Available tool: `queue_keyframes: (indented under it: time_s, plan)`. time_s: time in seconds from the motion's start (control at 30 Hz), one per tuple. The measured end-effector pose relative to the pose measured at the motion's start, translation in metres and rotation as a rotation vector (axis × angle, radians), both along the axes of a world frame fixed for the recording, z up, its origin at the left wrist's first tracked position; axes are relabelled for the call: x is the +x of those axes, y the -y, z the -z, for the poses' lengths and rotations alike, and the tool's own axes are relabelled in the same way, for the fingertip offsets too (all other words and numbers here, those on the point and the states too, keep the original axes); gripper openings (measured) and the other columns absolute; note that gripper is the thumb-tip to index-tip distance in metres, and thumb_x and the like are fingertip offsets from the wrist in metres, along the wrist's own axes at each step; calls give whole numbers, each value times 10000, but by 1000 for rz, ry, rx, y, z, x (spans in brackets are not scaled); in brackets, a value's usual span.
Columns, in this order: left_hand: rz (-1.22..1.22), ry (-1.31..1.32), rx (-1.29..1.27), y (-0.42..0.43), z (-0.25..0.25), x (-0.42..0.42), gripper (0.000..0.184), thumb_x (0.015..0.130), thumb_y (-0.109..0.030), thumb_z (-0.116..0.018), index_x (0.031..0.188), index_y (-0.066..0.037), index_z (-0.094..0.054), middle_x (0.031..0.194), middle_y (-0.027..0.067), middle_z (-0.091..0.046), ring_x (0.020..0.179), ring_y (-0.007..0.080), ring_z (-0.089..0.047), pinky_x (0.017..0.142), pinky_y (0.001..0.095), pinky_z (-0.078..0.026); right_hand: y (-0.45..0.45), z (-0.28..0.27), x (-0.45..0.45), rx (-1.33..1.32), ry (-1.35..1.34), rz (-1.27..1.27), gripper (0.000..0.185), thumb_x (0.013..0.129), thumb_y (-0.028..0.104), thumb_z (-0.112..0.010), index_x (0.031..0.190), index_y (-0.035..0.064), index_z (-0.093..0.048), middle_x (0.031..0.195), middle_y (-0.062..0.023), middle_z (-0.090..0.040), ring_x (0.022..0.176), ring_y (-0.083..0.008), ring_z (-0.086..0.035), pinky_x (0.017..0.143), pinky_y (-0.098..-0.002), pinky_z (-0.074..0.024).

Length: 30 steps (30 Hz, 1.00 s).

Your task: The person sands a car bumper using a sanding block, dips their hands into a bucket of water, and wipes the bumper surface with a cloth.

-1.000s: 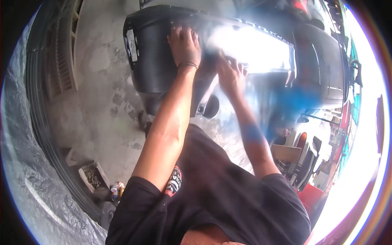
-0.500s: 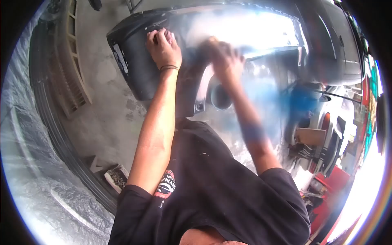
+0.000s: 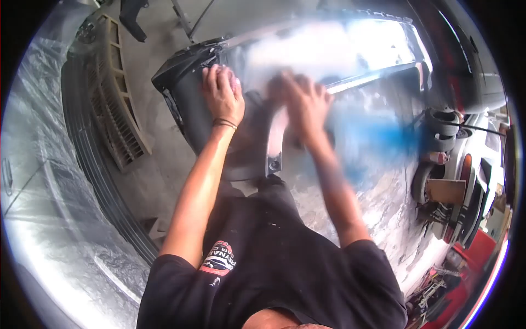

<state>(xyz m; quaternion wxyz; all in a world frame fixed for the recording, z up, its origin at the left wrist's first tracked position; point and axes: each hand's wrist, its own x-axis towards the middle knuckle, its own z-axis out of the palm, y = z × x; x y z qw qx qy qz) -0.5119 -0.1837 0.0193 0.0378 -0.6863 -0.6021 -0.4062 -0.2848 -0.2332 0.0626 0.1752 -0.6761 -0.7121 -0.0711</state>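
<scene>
Since the earlier frame, the view has shifted: the long, curved black panel, apparently a plastic car bumper (image 3: 252, 115), and both hands sit lower in the picture, their placing on the panel almost unchanged. The left grip (image 3: 223, 97) lies against the panel's dark left end, fingers bent; whether anything is pinched beneath them cannot be told. The right grip (image 3: 307, 107) reaches the panel's middle, above its narrow, pale lower limb (image 3: 275, 137); motion blur leaves its state, grasping or bare, undeterminable. The left placement probably steadies the panel, the spread between the hands leaving the right free to work the surface. Outward, along the left edge of the mottled grey concrete floor (image 3: 378, 216), lie a beige slatted grille (image 3: 118, 98), a dark ribbed strip (image 3: 96, 142) and crumpled silvery sheeting (image 3: 66, 236). Towards the right edge stand a flat brown board (image 3: 445, 192) and a white body part with an orange lamp (image 3: 467, 166). White glare veils the panel's right half, a blue smear obscures the floor beside it, and the panel's support is hidden.
</scene>
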Motion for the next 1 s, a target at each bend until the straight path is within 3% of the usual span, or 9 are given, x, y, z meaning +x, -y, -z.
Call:
queue_keyframes:
  time_s: [0.07,0.17,0.23,0.33,0.47,0.6,0.73,0.83,1.0]
  plan:
    - [126,-14,-52,-4,-3,-18,412,992,-199,-740,1385,-114,-652,1574,162,-543,1509,474,-446,1242,624,-352,-42,26,65,-47,72,179,444,991,335,-711,1433,377,-721,1355,-56,-726,1275,-360,-635,1044,-628,-464]
    - [531,42,-89,-18,-1,-59,406,987,-225,-777,1381,-173,-693,1608,130,-558,1565,424,-448,1314,599,-278,-80,-11,93,19,-120,352,413,1023,371,-667,1432,342,-718,1402,-98,-726,1255,-394,-685,1043,-632,-509]
    - [640,93,-113,-28,0,-78,405,985,-207,-780,1380,-179,-696,1602,137,-563,1567,421,-449,1317,598,-279,-104,31,114,107,10,415,432,1027,363,-663,1451,294,-704,1424,-133,-723,1259,-382,-687,1076,-552,-519]
    - [805,178,-164,-36,3,-96,435,961,-137,-790,1383,-194,-698,1610,141,-557,1594,399,-425,1324,592,-276,-61,4,-26,55,-167,566,439,1033,304,-655,1468,256,-691,1447,-124,-719,1337,-342,-633,1114,-507,-494]
    - [981,250,-188,-55,11,-123,447,948,-90,-772,1376,-190,-691,1631,146,-532,1591,393,-425,1334,577,-282,-21,-3,-177,165,113,431,452,1017,309,-705,1460,218,-711,1319,-118,-753,1230,-346,-677,1050,-489,-522]
    - [1191,173,-235,-76,9,-148,420,951,-43,-732,1350,-168,-686,1642,159,-516,1597,390,-411,1349,543,-284,-34,-31,-169,36,-38,595,435,1041,395,-670,1466,317,-711,1355,-146,-727,1227,-389,-685,1069,-504,-522]
    - [1377,103,-302,-95,8,-160,396,953,-24,-704,1332,-136,-685,1683,163,-479,1622,380,-368,1364,529,-249,-55,-1,-151,121,53,859,430,1047,412,-649,1463,317,-708,1352,-169,-727,1187,-403,-704,1049,-518,-529]
    - [1410,66,-310,-100,8,-162,386,961,-32,-689,1339,-114,-692,1698,169,-464,1624,374,-363,1364,510,-260,-38,18,-209,192,100,815,455,1033,383,-674,1483,315,-690,1300,-185,-727,1172,-385,-708,1012,-518,-540]
    - [1451,-172,-215,-129,-5,-169,427,953,-12,-653,1368,-102,-704,1692,174,-476,1621,369,-368,1358,477,-282,-29,-18,-258,107,219,720,443,1002,323,-720,1445,320,-704,1264,-86,-726,1039,-359,-701,918,-486,-566]
